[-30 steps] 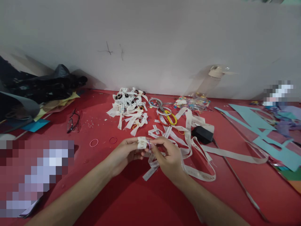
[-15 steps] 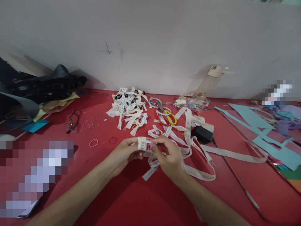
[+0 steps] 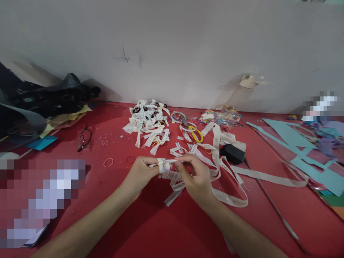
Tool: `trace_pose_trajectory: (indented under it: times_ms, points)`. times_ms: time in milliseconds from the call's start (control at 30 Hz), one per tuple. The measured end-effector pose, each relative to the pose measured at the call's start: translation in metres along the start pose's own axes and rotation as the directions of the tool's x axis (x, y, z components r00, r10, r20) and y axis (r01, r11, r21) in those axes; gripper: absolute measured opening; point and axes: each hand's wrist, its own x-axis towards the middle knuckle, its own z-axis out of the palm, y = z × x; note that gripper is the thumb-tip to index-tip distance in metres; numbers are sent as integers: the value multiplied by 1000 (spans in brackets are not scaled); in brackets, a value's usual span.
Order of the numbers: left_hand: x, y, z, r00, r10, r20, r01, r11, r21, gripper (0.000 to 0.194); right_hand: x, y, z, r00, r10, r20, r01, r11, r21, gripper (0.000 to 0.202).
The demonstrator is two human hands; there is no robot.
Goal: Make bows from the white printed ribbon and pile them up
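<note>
Between my hands a short white printed ribbon [image 3: 163, 166] is folded around a small purple elastic band [image 3: 167, 167]. My left hand [image 3: 142, 172] pinches the ribbon's left side between thumb and fingers. On the right, my right hand [image 3: 195, 175] has its thumb and index finger closed on the ribbon's other end. Below and behind them a long white printed ribbon [image 3: 228, 199] lies in loops on the red table [image 3: 172, 233]. Beyond the hands sits a pile of white ribbon bows [image 3: 149, 120], some with elastic bands.
Scissors with red and yellow handles [image 3: 197, 135] lie behind my right hand. Two pink elastic bands, one a pink ring [image 3: 108, 162], are at left near the glasses [image 3: 84, 139]. A black block [image 3: 233, 153], blue sheet scraps [image 3: 292, 134] and a pale bottle [image 3: 244, 89] stand right.
My left fingers have curled in closer around the ribbon, and the ribbon has turned slightly. The purple band now shows against the ribbon's front. The view has shifted a little.
</note>
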Motion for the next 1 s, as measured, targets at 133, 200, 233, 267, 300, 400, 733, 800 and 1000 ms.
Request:
trace_pose_trajectory:
  times_ms: [133, 200, 233, 267, 300, 400, 733, 800, 1000]
  points:
    - [1, 3, -1, 999, -18, 27, 19, 999, -43, 13, -1, 2, 0, 1000, -22, 10, 22, 1000, -4, 6]
    - [0, 4, -1, 999, -31, 34, 32, 998, -47, 16, -2, 2, 1, 999, -39, 15, 39, 999, 3, 7]
    - [0, 4, -2, 999, -30, 22, 31, 999, -30, 14, -2, 2, 1, 999, -47, 15, 47, 999, 8, 8]
    - [0, 4, -2, 1000, -21, 1, 21, 1000, -2, 12, -1, 2, 1, 998, -55, 14, 55, 998, 12, 8]
    - [0, 3, -2, 1000, -5, -24, 6, 1000, 29, 9, -1, 1, 1, 998, -62, 11, 62, 998, 15, 9]
    - [-1, 2, -2, 996, 58, -71, -50, 993, 107, 12, -1, 0, 1, 998, -69, 6, 69, 998, 16, 9]
    - [3, 3, -7, 986, -55, 158, 33, 990, 134, 11, 0, -2, 0, 997, -77, -5, 77, 997, 2, 6]
    - [3, 2, -8, 982, -83, 168, 56, 986, 156, 10, 1, -4, 0, 993, -120, 7, 120, 993, -3, 7]
    - [3, 5, -9, 987, -75, 144, 47, 982, 185, 15, -1, -2, 0, 997, -77, -27, 77, 997, 3, 5]
